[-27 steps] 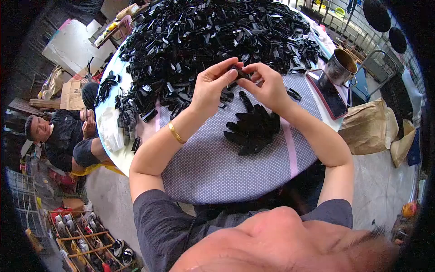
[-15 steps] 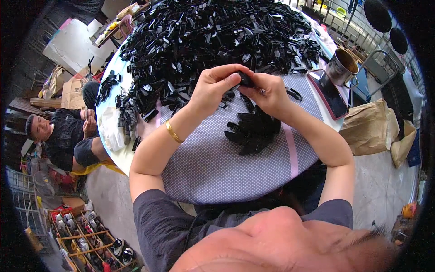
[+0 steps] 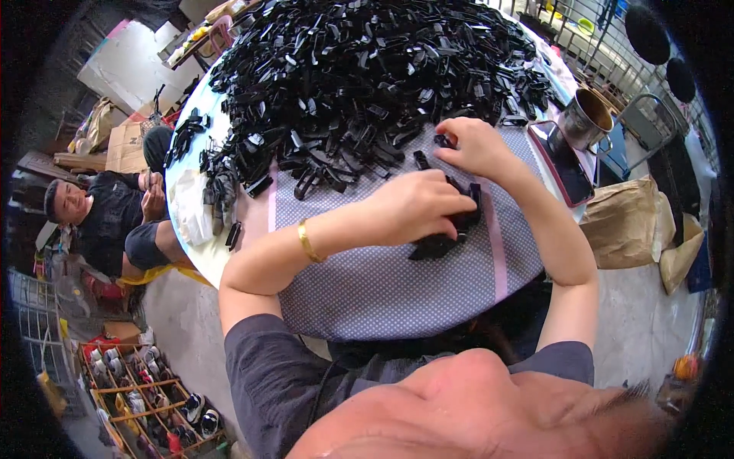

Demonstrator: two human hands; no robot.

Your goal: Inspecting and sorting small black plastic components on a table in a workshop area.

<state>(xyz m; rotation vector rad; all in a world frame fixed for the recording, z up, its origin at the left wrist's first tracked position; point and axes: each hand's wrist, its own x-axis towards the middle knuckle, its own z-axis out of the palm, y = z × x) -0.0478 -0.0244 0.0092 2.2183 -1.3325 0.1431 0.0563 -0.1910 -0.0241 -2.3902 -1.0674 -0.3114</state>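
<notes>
My left hand (image 3: 413, 205), with a gold bangle (image 3: 309, 240) at its wrist, is over a small cluster of black plastic pieces (image 3: 432, 248) on the dotted grey cloth (image 3: 359, 298). Its fingers and thumb are bent round a black piece at the cluster's right side; part of the grip is hidden. Farther off, at the near edge of the big heap (image 3: 375, 69), my right hand (image 3: 478, 149) pinches a small black plastic piece (image 3: 444, 141) between thumb and fingers. The pieces are glossy, long and narrow; their exact kind is too small to tell.
To the right lie a phone in a red case (image 3: 562, 164) and a metal pot (image 3: 585, 118). A brown paper bag (image 3: 627, 222) stands beyond the table. On the left sits another person (image 3: 115, 218), above a wooden shoe rack (image 3: 149, 402). A white plastic bag (image 3: 187, 218) lies at the table's left edge.
My hands have parted from the black piece they held together. The left has come down onto the small cluster; the right has moved right to the heap's edge.
</notes>
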